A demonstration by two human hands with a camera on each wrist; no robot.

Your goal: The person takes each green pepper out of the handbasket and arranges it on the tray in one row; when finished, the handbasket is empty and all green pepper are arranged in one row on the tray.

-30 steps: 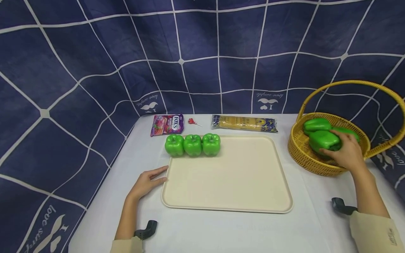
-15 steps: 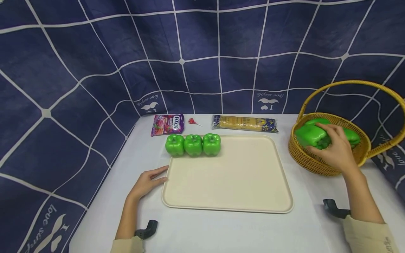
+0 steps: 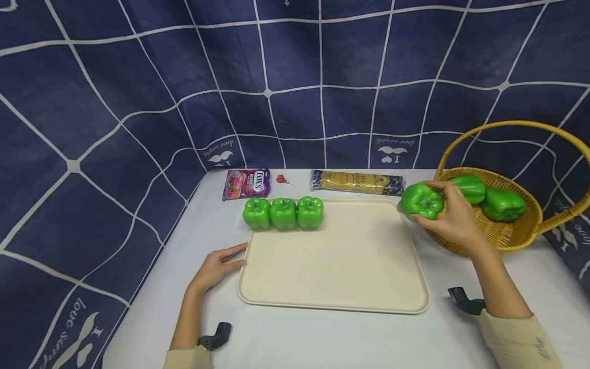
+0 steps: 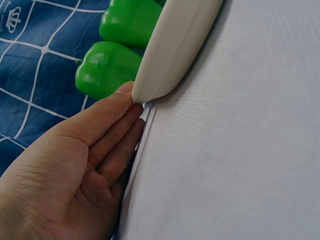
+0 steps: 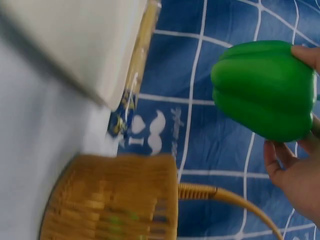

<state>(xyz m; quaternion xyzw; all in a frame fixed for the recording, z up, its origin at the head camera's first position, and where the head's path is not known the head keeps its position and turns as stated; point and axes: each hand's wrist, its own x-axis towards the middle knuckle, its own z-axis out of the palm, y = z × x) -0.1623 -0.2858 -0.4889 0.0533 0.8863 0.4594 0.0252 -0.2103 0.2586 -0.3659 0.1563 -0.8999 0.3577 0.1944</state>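
My right hand (image 3: 454,215) grips a green bell pepper (image 3: 420,201) by its stem end, held up between the tray's right far corner and the wicker basket (image 3: 454,247). In the right wrist view the bell pepper (image 5: 262,90) sits between thumb and fingers, clear of the basket. Two more green peppers (image 3: 503,205) lie in the basket. Fairly straight fingers of my left hand (image 3: 214,267) touch the left edge of the cream tray (image 3: 332,266); in the left wrist view the thumb meets the tray's rim (image 4: 165,55). Three green bell peppers (image 3: 283,213) stand in a row at the tray's far left.
Behind the tray lie a purple FOX'S candy bag (image 3: 246,183), a red lollipop (image 3: 282,179) and a long pack of noodles (image 3: 357,182). The basket's tall handle (image 3: 521,123) arches over it. A blue checked cloth (image 3: 295,61) hangs behind the white table (image 3: 350,338).
My right hand has lifted one bell pepper out of the basket and carried it left toward the tray, leaving two inside. The left hand keeps its place at the tray's edge.
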